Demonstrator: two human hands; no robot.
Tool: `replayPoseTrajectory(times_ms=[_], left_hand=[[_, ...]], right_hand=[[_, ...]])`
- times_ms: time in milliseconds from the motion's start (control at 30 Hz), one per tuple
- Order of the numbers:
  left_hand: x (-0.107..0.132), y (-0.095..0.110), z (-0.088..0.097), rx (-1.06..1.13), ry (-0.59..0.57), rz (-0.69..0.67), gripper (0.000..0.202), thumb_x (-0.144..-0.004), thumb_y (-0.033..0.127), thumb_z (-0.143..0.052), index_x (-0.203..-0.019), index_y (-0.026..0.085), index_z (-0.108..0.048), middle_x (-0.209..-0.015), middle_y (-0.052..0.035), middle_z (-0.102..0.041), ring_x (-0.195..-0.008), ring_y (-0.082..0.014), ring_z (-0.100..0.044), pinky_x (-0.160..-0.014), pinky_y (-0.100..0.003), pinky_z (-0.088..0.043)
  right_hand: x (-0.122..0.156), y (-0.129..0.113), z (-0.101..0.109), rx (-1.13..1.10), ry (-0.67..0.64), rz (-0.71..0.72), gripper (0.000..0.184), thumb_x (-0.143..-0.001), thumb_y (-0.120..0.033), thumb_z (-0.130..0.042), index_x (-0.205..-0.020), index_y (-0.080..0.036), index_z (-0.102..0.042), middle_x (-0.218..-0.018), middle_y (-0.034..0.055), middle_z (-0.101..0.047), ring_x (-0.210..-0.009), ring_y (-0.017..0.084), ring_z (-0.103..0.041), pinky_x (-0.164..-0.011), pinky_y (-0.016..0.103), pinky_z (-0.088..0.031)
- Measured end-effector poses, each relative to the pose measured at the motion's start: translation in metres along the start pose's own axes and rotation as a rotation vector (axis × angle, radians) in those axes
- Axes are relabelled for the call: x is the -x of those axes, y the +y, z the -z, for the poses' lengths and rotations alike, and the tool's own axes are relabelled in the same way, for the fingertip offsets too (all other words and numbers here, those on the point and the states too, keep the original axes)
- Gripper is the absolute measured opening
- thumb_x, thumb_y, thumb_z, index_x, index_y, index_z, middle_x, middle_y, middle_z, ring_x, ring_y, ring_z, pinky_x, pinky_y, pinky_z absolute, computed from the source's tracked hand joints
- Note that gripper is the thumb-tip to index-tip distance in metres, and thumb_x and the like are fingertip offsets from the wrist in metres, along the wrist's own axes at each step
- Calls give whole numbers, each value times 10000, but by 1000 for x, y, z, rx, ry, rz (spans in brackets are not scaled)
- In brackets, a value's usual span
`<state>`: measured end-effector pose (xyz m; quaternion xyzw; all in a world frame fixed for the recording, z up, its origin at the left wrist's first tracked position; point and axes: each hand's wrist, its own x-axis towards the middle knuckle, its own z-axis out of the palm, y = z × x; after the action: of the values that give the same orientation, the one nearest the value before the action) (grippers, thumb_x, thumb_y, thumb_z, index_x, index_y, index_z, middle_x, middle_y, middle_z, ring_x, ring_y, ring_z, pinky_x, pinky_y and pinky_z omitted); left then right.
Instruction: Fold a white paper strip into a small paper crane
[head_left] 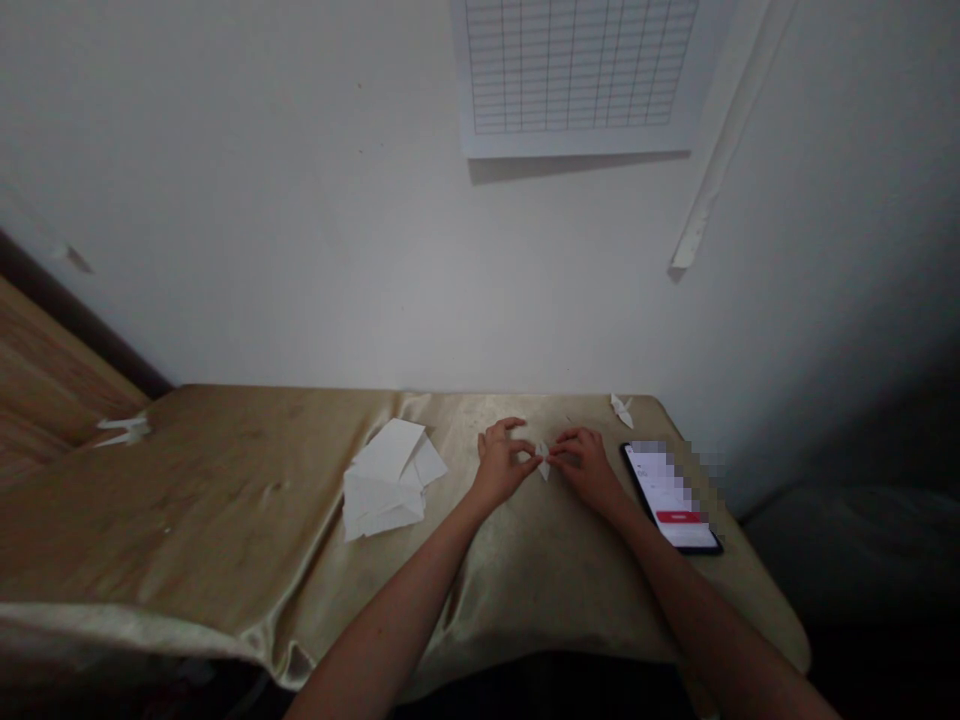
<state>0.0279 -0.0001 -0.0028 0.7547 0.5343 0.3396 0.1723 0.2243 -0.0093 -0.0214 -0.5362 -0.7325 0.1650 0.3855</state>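
Between my two hands is a small folded piece of white paper (544,468), pointed at its lower end. My left hand (504,462) pinches its left side between thumb and index finger, the other fingers raised and curled. From the right, my right hand (587,462) pinches the same paper with its fingertips. Part of the paper is covered by the fingers. To the left of my left forearm lies a loose, overlapping pile of white paper sheets (386,480). Beyond my right hand, near the table's back right corner, sits a small folded paper figure (622,410).
A phone (670,497) with its screen lit lies right of my right hand. Gold satin cloth (225,500) covers the table, with a raised fold left of the paper pile. A white scrap (125,430) is at the far left. The wall behind bears a printed grid sheet (577,75).
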Motion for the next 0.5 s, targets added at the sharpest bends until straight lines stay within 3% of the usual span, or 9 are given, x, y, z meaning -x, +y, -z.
replayPoseTrajectory(times_ms=[167,300,500], left_hand=[[-1,-1,1,31,61,30,55,-778,290,-825,-755,263,-783,-1339,-36,-599,-1270,-271,-530,-1158,-549,-332],[1,4,3,47,109,14,70,-762,290,-844,-759,258,-782,-1339,-45,-601,-1257,-262,-538,-1150,-537,-350],[2,10,5,46,75,-29,110,-777,325,-839,-880,306,-805,-1365,-42,-602,-1280,-262,-536,-1139,-510,-385]], right_hand=[[-2,5,4,-87,70,6,191,-853,-386,-683,-963,-233,-713,-1080,74,-678,-1117,256,-577,-1045,436,-425],[-1,-5,10,-163,44,63,154,-866,-388,-656,-883,-248,-717,-1074,59,-709,-1120,247,-595,-1051,435,-430],[-1,-16,11,-176,27,83,167,-885,-398,-638,-899,-279,-756,-1044,43,-745,-1105,243,-626,-1054,448,-439]])
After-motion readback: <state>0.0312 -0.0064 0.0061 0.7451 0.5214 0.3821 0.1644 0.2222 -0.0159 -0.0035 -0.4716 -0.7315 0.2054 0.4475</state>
